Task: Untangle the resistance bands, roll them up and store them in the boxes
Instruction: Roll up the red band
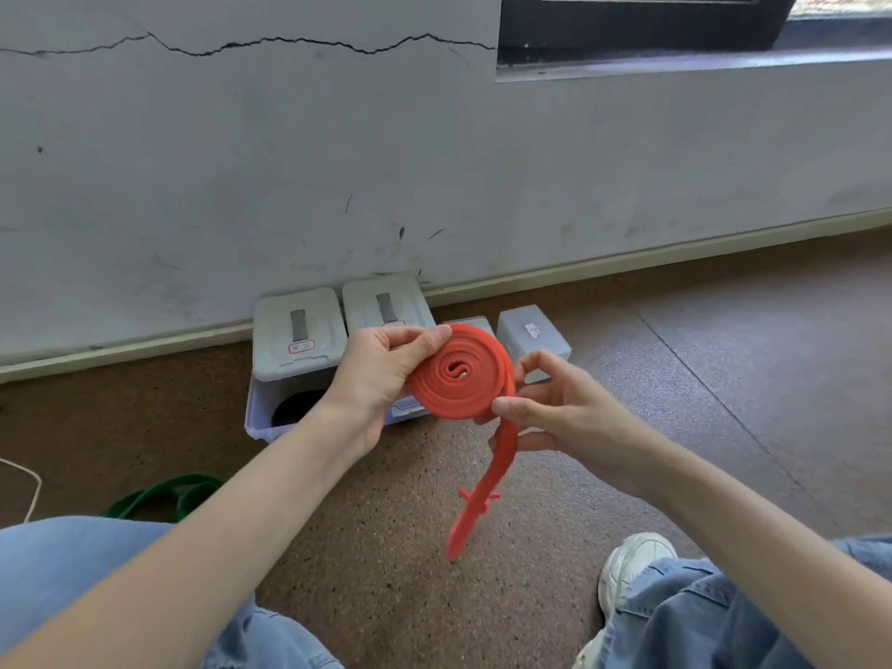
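Observation:
A red resistance band [458,374] is wound into a flat coil held in the air above the floor. My left hand [381,369] pinches the coil at its upper left edge. My right hand [545,403] grips its lower right edge with thumb and fingers, where the loose tail [482,494] hangs down toward the floor. A green band [164,494] lies tangled on the floor by my left knee. Behind the coil an open white box [263,412] holds a dark rolled band [297,403].
Two box lids [297,330] lean against the wall behind the open boxes. A small closed box [531,338] stands to the right. A white cord [29,480] lies at the left edge. My knees and a white shoe [632,567] frame the speckled brown floor.

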